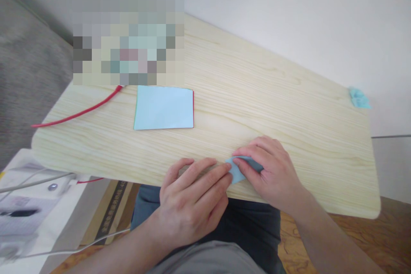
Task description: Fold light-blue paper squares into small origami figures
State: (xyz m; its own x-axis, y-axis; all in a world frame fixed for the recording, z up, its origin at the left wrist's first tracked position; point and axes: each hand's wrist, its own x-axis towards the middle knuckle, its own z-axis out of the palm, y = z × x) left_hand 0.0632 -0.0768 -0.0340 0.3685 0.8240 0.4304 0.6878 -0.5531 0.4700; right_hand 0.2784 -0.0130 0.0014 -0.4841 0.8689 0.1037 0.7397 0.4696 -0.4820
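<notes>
A small folded piece of light blue paper (238, 170) lies at the near edge of a pale wooden table (257, 107), low and right of centre in the frame, pinched between two bare hands. The right hand (271, 175) closes thumb and fingers on the paper's upper fold, while the left hand (192, 197) lies flat beside it, its fingertips (224, 172) pressing the paper's left corner to the wood. Above and to the left, mid-frame, a stack of coloured sheets (163, 108) rests with a light blue sheet on top and red and green edges showing. A red cable (80, 113) trails off the table's left side; a crumpled blue scrap (358, 97) sits at the far right corner. So near the edge, the paper could slide off into the lap if the left fingertips lift, and uneven pressure from the right hand could set the crease askew or tear the thin fold
</notes>
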